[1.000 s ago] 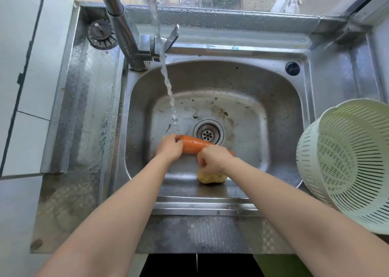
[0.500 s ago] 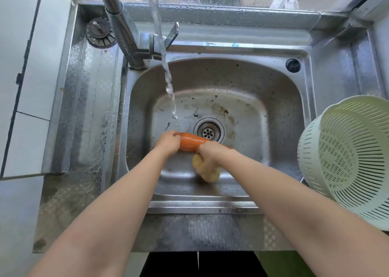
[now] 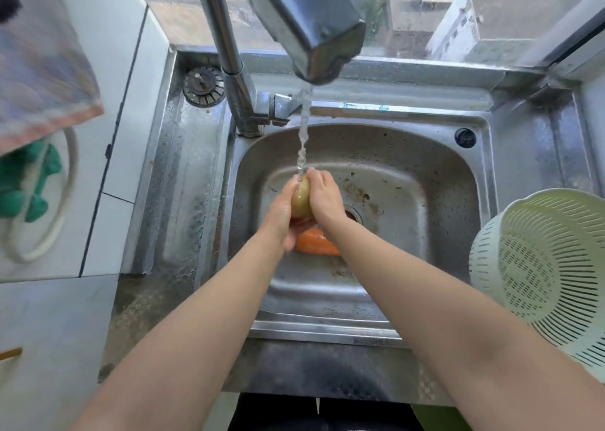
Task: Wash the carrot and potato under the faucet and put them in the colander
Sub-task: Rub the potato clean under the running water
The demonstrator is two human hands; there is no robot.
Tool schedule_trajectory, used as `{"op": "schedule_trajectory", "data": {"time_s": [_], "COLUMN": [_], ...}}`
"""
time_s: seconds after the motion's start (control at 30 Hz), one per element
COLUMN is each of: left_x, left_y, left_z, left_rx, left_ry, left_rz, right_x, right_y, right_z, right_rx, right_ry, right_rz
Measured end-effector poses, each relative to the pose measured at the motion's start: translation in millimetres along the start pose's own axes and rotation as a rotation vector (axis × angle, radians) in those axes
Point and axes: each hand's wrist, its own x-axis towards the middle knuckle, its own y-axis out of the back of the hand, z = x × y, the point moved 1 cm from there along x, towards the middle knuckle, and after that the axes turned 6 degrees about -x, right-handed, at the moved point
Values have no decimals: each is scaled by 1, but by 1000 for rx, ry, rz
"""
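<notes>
Under the faucet stream (image 3: pixel 303 142), your left hand (image 3: pixel 281 218) and right hand (image 3: pixel 324 198) curl their grip round the potato (image 3: pixel 301 199) so water rinses it; the carrot (image 3: pixel 317 243) lies beneath in the sink (image 3: pixel 327 327).

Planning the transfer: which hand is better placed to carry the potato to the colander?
Probably right: the right hand grips the potato, and the colander stands on that side; the left hand would cross over.

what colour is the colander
Pale mint green, with slotted walls; the colander shows best at the right edge of the head view.
</notes>
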Motion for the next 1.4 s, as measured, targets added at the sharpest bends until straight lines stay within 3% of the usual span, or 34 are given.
{"op": "schedule_trajectory", "data": {"time_s": [0.2, 0.33, 0.47, 0.6, 0.7, 0.8, 0.87, 0.93, 1.0, 1.07, 1.13, 1.2, 1.3, 1.4], "left_x": [-6, -16, -15, -17, -15, -9, -6, -10, -16, -15, -10, -10, -19, -22], "left_y": [9, 12, 13, 11, 12, 13, 13, 9, 5, 5, 7, 8, 5, -3], "left_z": [15, 17, 13, 26, 28, 20, 17, 15, 13, 18, 22, 24, 16, 8], "left_rx": [87, 303, 476, 299, 260, 378, 560, 786, 888, 785, 529, 387, 369, 408], "left_ry": [-49, -99, -263, -202, -130, -117, -246, -419, -482, -426, -271, -160, -135, -219], "left_rz": [326, 299, 247, 297, 287, 274, 283, 189, 107, 179, 279, 288, 184, 88], "right_x": [-28, -18, -18, -24, -25, -22, -19, -17, -19, -25, -31, -32, -30, -23], "right_y": [-11, -4, -6, 1, 4, 6, 6, 6, 8, 10, 10, 8, 7, 7], "right_z": [-18, -32, -36, -24, -14, -22, -25, -25, -25, -24, -17, -11, -20, -30], "right_rx": [-204, -149, 18, 264, 482, 445, 354, 261, 218, 250, 362, 417, 364, 371], "right_ry": [353, 148, -63, 64, 9, -103, -179, -194, -161, -41, 59, 101, 55, -74], "right_rz": [-25, -53, 38, -100, -263, -124, -4, 95, 139, 33, -141, -233, -83, 86]}}
